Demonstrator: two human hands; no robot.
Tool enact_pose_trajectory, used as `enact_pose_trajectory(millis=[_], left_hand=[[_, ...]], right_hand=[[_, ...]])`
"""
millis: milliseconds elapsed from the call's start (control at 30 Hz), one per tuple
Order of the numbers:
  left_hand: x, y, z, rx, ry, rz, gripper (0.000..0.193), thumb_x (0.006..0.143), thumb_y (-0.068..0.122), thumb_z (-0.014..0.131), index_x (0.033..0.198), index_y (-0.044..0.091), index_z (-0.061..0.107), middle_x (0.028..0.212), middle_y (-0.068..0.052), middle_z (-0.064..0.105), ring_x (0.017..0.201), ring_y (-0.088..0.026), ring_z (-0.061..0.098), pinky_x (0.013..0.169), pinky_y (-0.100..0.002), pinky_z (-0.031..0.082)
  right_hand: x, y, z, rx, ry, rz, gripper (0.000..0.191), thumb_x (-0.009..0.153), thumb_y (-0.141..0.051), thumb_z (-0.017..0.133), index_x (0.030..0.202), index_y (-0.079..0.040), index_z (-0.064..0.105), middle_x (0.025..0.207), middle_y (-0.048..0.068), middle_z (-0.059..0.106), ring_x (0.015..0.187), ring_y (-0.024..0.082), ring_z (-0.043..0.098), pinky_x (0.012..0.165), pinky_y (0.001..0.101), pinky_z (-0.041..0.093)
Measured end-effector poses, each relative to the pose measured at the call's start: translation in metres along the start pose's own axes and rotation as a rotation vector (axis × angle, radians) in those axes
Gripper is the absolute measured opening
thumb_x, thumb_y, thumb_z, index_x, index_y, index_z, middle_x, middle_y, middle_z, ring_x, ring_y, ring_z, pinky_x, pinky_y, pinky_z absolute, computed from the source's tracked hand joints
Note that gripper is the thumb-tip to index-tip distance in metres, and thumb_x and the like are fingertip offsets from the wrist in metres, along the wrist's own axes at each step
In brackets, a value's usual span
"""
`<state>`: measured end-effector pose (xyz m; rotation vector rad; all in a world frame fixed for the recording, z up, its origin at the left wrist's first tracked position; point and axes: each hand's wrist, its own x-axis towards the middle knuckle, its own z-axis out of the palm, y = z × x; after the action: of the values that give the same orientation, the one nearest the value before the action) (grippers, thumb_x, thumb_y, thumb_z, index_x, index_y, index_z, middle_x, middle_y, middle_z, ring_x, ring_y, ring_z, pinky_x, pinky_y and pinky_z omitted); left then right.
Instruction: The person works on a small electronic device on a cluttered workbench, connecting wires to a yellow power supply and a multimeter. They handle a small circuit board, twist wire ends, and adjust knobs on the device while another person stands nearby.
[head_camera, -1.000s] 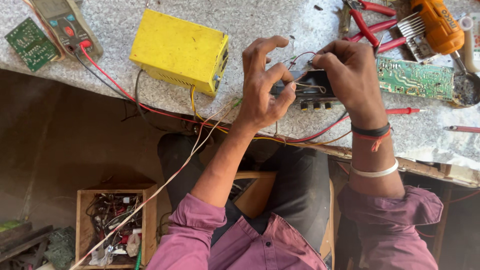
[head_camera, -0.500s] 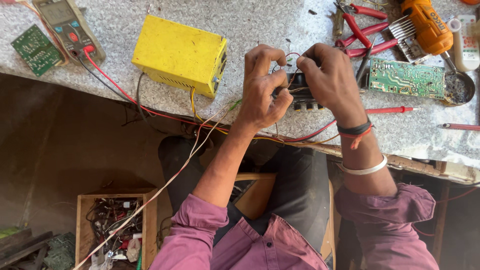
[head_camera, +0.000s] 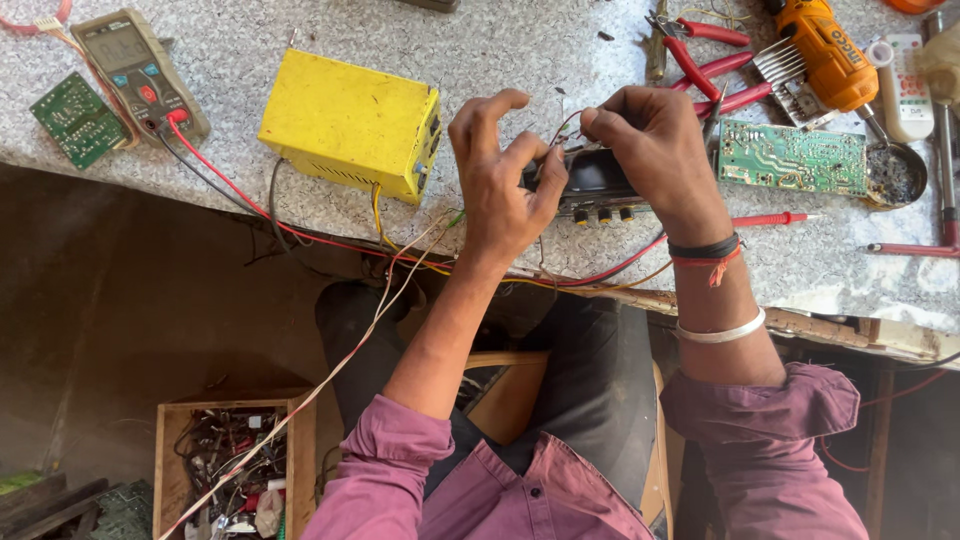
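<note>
A grey speckled bench (head_camera: 560, 50) runs across the top of the view, and the person sits at its near edge with both purple sleeves pushed up. The largest thing on it is a yellow metal box (head_camera: 350, 125), lying with its long side running left to right, wires trailing from its right end. To its right, between the hands, sits a small black unit (head_camera: 595, 180) with three yellow knobs along its near face; its long axis also runs left to right, along the bench edge, knobs pointing towards the person.

The left hand (head_camera: 500, 185) reaches up from below, wrist bent, thumb and forefinger pinched on a thin wire (head_camera: 562, 128) at the unit's left end, other fingers spread upward. The right hand (head_camera: 655, 150) comes in from the right, knuckles up, fingertips closed on the same wire above the unit; its wrist carries a black band, a red thread and a silver bangle.

A green circuit board (head_camera: 795, 158) lies just right of the unit, flat, long side left to right. Above it lie an orange drill (head_camera: 815, 45) and red-handled pliers (head_camera: 705, 60). At far left rest a grey meter (head_camera: 135, 70), tilted, with red and black leads, and a small green board (head_camera: 75, 115). A wooden crate (head_camera: 230, 465) of scraps stands on the floor, lower left.
</note>
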<state>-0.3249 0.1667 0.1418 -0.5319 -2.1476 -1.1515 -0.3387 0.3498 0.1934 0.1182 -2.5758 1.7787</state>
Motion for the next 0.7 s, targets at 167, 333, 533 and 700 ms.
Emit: enact_pose_trajectory(millis=[167,333,533,700], left_hand=[[0.004,0.003,0.004,-0.025,-0.04,0.071,0.016,0.081,0.015,0.076,0.072,0.006,0.066,0.136,-0.012,0.052,0.135,-0.035,0.038,0.118,-0.051,0.031],[0.004,0.003,0.002,-0.048,-0.053,0.059,0.021,0.087,0.019,0.079,0.075,0.006,0.067,0.137,-0.011,0.053,0.137,-0.034,0.038,0.118,-0.05,0.033],[0.003,0.003,0.002,-0.049,-0.011,0.024,0.018,0.091,0.022,0.082,0.095,0.007,0.075,0.137,-0.009,0.051,0.138,-0.033,0.035,0.118,-0.049,0.033],[0.003,0.001,0.004,-0.077,-0.001,0.013,0.014,0.084,0.013,0.084,0.085,0.009,0.071,0.136,-0.008,0.051,0.139,-0.032,0.035,0.119,-0.048,0.034]], right_hand=[[0.0,-0.002,-0.005,0.124,-0.036,0.011,0.022,0.098,-0.022,0.077,0.093,-0.001,0.072,0.079,-0.002,0.068,0.067,0.002,0.056,0.058,0.0221,0.043],[0.0,-0.009,-0.011,0.12,-0.087,-0.023,0.02,0.097,-0.02,0.077,0.094,-0.001,0.075,0.081,-0.002,0.071,0.07,0.002,0.059,0.061,0.0212,0.045],[-0.002,-0.01,-0.01,0.097,-0.1,-0.031,0.018,0.097,-0.018,0.076,0.095,0.0,0.076,0.081,-0.001,0.07,0.07,0.002,0.058,0.06,0.0215,0.044],[0.0,-0.011,-0.012,0.104,-0.134,0.015,0.017,0.094,-0.017,0.075,0.1,-0.002,0.077,0.083,-0.004,0.073,0.072,0.002,0.063,0.064,0.0195,0.05]])
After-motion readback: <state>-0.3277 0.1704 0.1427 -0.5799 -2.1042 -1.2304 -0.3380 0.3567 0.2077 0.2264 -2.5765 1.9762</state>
